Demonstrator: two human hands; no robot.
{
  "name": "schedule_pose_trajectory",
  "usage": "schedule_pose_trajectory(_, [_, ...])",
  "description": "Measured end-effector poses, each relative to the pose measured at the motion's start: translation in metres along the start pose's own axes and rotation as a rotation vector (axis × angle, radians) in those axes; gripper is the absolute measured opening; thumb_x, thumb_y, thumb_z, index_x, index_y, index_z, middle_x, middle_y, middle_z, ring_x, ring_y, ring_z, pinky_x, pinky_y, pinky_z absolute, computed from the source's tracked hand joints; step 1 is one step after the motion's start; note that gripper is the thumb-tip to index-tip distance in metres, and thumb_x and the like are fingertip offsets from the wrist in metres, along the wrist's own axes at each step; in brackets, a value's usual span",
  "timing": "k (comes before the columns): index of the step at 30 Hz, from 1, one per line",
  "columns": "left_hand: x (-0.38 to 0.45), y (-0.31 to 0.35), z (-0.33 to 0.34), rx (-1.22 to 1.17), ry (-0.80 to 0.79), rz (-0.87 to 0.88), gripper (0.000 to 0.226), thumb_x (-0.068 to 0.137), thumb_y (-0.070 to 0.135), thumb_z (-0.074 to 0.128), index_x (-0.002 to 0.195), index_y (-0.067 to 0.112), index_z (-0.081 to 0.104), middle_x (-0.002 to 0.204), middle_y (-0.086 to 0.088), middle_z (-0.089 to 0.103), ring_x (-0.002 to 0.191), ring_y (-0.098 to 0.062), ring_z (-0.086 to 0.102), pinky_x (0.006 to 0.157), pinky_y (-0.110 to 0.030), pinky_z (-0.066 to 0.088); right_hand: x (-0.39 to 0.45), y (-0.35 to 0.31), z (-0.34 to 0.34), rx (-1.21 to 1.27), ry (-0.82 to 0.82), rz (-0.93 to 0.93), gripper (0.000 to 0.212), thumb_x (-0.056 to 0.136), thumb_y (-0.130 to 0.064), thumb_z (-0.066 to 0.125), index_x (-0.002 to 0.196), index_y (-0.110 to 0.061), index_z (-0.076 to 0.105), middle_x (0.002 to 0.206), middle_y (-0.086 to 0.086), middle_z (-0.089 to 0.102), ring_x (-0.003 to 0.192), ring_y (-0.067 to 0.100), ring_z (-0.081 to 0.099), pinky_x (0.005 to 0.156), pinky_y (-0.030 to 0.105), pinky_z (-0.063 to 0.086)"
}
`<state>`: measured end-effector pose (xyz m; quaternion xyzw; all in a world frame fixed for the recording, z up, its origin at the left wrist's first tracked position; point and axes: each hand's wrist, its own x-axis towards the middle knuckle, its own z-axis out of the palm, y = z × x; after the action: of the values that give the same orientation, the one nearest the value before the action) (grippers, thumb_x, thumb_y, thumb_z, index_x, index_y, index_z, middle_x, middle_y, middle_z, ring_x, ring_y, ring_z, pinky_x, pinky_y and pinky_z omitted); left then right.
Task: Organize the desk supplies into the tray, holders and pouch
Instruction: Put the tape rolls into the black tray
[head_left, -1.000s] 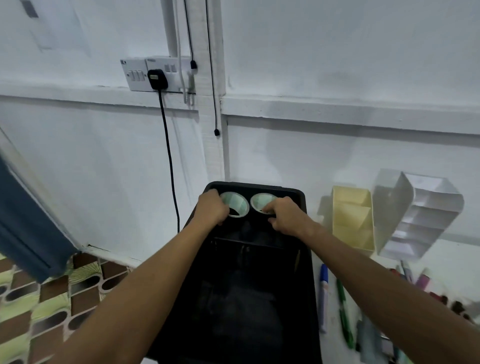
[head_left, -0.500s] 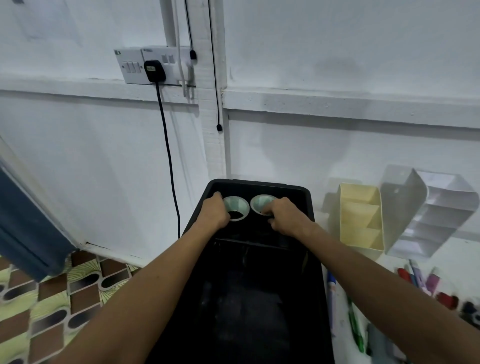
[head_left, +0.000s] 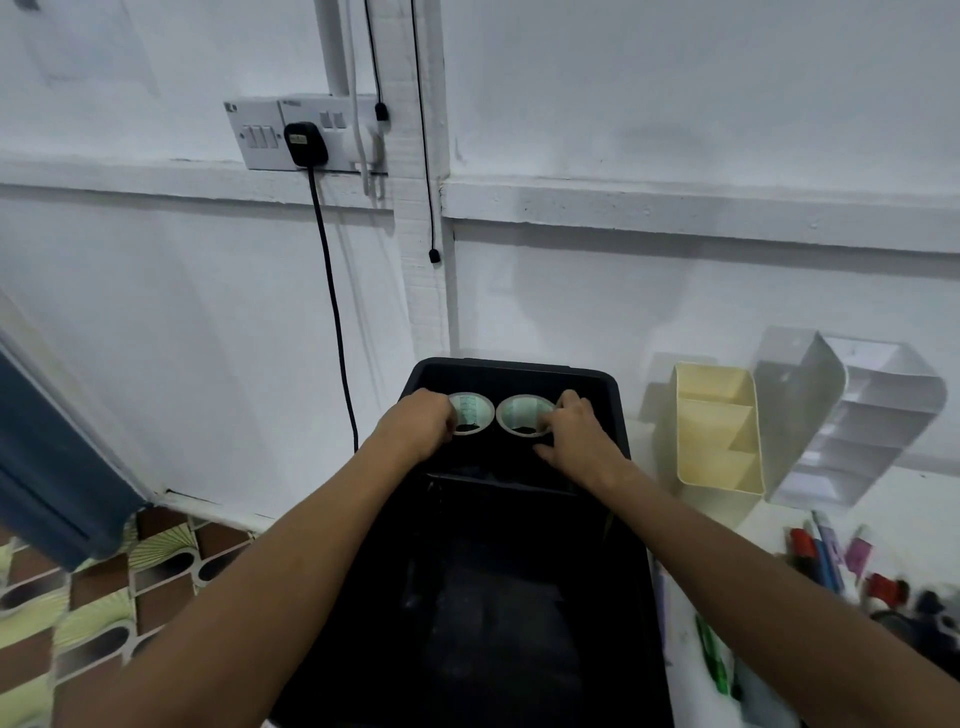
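Soft, even light from overhead gives a cool bluish cast to the white wall (head_left: 675, 130). The black tray (head_left: 509, 597) sinks into murk (detail lost). Straight lines bow outward at edges; pens (head_left: 826, 556) at right are motion-blurred.

Trays: one black tray (head_left: 613, 395)
Tape rolls: two, left roll (head_left: 471, 403) and right roll (head_left: 522, 406), side by side in the tray's far end
Holders: two, a yellow holder (head_left: 717, 431) and a white holder (head_left: 852, 421)
Hands: two, left hand (head_left: 418, 431) and right hand (head_left: 582, 439)
Pens and markers: several at the right, blurred, number unclear
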<state>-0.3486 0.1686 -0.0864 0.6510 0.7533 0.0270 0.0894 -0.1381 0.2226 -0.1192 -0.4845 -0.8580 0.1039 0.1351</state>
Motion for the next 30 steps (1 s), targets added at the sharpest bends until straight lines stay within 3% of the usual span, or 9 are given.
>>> schedule_pose_trajectory(5, [0.001,-0.003,0.007,0.249,0.076,0.073,0.022,0.087,0.006,0.052,0.103,0.006,0.067,0.105,-0.012,0.064,0.093,-0.031,0.062,0.069,-0.032,0.042,0.003,0.002,0.004,0.085,-0.076,0.035,0.030,0.082,-0.018,0.068,0.110,-0.007,0.066,0.110,0.013,0.047,0.098,0.027,0.055,0.089,0.029,0.044])
schedule_pose_trajectory(9, [0.004,-0.006,0.007,0.411,0.116,0.132,0.014,0.086,0.020,0.055,0.091,0.013,0.066,0.096,-0.006,0.067,0.094,-0.026,0.057,0.081,-0.035,0.033,0.006,0.002,0.004,0.121,-0.086,0.022,0.026,0.083,-0.015,0.066,0.107,-0.008,0.069,0.108,0.013,0.052,0.097,0.026,0.057,0.083,0.022,0.041])
schedule_pose_trajectory(12, [0.008,-0.009,0.009,0.344,0.080,0.103,0.023,0.088,0.037,0.059,0.094,0.017,0.068,0.097,-0.003,0.066,0.094,-0.024,0.059,0.092,-0.040,0.029,0.008,0.004,0.003,0.141,-0.078,0.030,0.027,0.082,-0.014,0.066,0.108,-0.005,0.069,0.106,0.014,0.057,0.096,0.026,0.060,0.081,0.017,0.037])
schedule_pose_trajectory(18, [0.005,-0.003,0.007,0.264,0.064,0.074,0.024,0.089,0.034,0.059,0.103,0.018,0.070,0.103,-0.004,0.062,0.098,-0.022,0.058,0.093,-0.037,0.028,0.010,0.003,0.004,0.129,-0.080,0.027,0.029,0.081,-0.015,0.067,0.108,-0.004,0.068,0.106,0.015,0.060,0.094,0.026,0.061,0.078,0.018,0.039])
schedule_pose_trajectory(22, [-0.003,0.009,-0.009,-0.086,0.073,0.021,0.039,0.081,0.041,0.068,0.113,0.019,0.068,0.111,-0.003,0.066,0.105,-0.024,0.060,0.092,-0.035,0.042,0.004,-0.001,-0.017,0.214,-0.036,0.026,0.037,0.075,-0.019,0.072,0.109,-0.005,0.068,0.103,0.012,0.066,0.086,0.019,0.062,0.077,0.018,0.041])
schedule_pose_trajectory(24, [-0.010,0.026,-0.025,-0.247,0.108,0.061,0.043,0.078,0.042,0.072,0.115,0.021,0.069,0.115,-0.001,0.067,0.103,-0.019,0.062,0.088,-0.029,0.047,-0.007,-0.001,-0.040,0.267,0.025,0.008,0.036,0.074,-0.022,0.074,0.106,-0.009,0.069,0.097,0.008,0.067,0.077,0.014,0.059,0.074,0.017,0.042])
schedule_pose_trajectory(27, [-0.025,0.066,-0.043,-0.306,0.136,0.180,0.041,0.079,0.039,0.074,0.115,0.022,0.069,0.110,0.005,0.069,0.092,-0.008,0.059,0.081,-0.018,0.040,-0.041,0.010,-0.083,0.308,0.061,-0.042,0.029,0.075,-0.025,0.074,0.102,-0.016,0.071,0.087,-0.001,0.066,0.074,0.013,0.063,0.072,0.019,0.047])
schedule_pose_trajectory(30, [-0.036,0.125,-0.046,-0.317,0.111,0.309,0.041,0.080,0.038,0.074,0.117,0.021,0.069,0.106,0.004,0.069,0.091,-0.009,0.061,0.085,-0.019,0.044,-0.092,0.048,-0.121,0.353,0.103,0.021,0.024,0.076,-0.024,0.073,0.099,-0.018,0.071,0.087,-0.001,0.068,0.075,0.012,0.066,0.071,0.018,0.051])
